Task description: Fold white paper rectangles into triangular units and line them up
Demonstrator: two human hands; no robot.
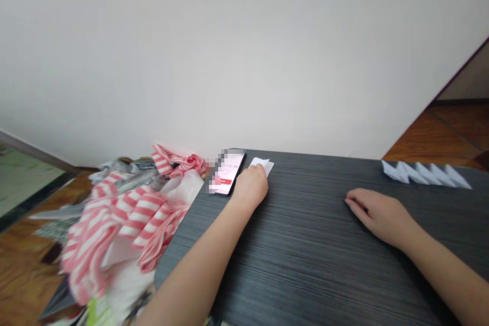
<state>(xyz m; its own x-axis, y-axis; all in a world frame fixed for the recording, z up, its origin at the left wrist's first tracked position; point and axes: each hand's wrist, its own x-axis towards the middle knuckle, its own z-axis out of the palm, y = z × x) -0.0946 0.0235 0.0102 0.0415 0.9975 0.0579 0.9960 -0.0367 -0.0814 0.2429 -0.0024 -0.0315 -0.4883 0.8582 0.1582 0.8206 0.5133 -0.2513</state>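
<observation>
My left hand (250,183) is closed at the far side of the dark table (290,249), its fingers curled over small sheets of white paper (263,162). The fingertips are hidden behind the back of the hand. Just left of it lies a phone (229,175) with a lit screen, partly blurred out. My right hand (376,214) rests on the tabletop with curled fingers, thumb and forefinger close together, and nothing shows in it. Beyond it, to the right, folded white paper pieces (426,174) stand in a zigzag row near the table's far edge.
A white wall (244,61) rises behind the table. Left of the table is a heap of red-and-white striped cloth (133,214) with plastic bags (126,175). Wooden floor (454,127) shows at the right.
</observation>
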